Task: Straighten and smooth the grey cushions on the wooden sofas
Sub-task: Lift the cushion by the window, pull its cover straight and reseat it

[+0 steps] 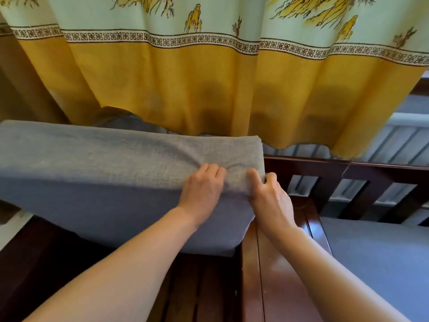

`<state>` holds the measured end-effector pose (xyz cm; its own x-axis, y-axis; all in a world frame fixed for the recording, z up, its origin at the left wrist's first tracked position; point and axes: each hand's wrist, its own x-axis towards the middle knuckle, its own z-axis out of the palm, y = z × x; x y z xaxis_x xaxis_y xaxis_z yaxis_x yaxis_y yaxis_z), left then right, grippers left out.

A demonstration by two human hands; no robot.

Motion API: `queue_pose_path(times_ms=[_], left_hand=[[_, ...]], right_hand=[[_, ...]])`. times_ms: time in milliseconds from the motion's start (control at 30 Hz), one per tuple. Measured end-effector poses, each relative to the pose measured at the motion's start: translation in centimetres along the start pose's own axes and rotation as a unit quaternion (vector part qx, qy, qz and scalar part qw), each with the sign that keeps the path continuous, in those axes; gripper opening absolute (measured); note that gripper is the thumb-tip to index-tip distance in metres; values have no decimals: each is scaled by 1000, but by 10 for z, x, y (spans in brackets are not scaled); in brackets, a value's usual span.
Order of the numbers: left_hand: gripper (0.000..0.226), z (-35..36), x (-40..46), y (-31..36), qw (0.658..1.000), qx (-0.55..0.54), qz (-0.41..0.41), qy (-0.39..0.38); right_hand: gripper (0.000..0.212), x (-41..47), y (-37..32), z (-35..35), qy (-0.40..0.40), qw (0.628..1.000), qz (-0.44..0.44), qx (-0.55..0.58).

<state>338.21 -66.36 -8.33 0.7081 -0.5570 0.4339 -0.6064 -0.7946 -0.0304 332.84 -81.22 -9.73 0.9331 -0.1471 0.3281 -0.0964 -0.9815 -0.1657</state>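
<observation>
Grey cushion [104, 173] is lifted at its near edge and stands tilted over the dark wooden sofa frame [274, 263], with the slats of the seat showing under it; its far edge lies just under the hem of the yellow curtain [185, 89]. Both hands work at the right corner of the cushion. The left hand [202, 191] has its fingers curled into the cover and bunches a fold of cloth, and the right hand [269, 196] grips the corner itself, thumb on the side and fingers over the top edge. Between the two hands the fabric is wrinkled, so I judge that the step now is to pull the cover tight at this corner before the cushion goes back flat. To do it well, the hands should pull the cloth evenly toward the corner, not only upward, so the fold does not move to another place. Then the cushion should go down square against the wooden armrest, without catching the curtain hem. A second grey cushion [376, 256] lies flat on the sofa at the right, beyond the armrest, and it looks quite smooth already.
</observation>
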Motion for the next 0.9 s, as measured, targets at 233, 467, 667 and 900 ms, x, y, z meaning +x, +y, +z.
queue_pose_path(times_ms=[233,467,667,900], left_hand=[[27,-15,20,-2,989,68,66,-110],[31,-25,20,1,979,111,109,-134],[28,-38,5,9,978,101,77,-167],[31,-61,-25,21,940,187,145,-247]], right_hand=[[18,2,-11,-6,73,985,-73,-141],[9,2,-22,-13,79,966,-141,-203],[27,-10,-26,-21,29,966,-167,-197],[21,-38,-26,-49,-41,943,-239,-226]])
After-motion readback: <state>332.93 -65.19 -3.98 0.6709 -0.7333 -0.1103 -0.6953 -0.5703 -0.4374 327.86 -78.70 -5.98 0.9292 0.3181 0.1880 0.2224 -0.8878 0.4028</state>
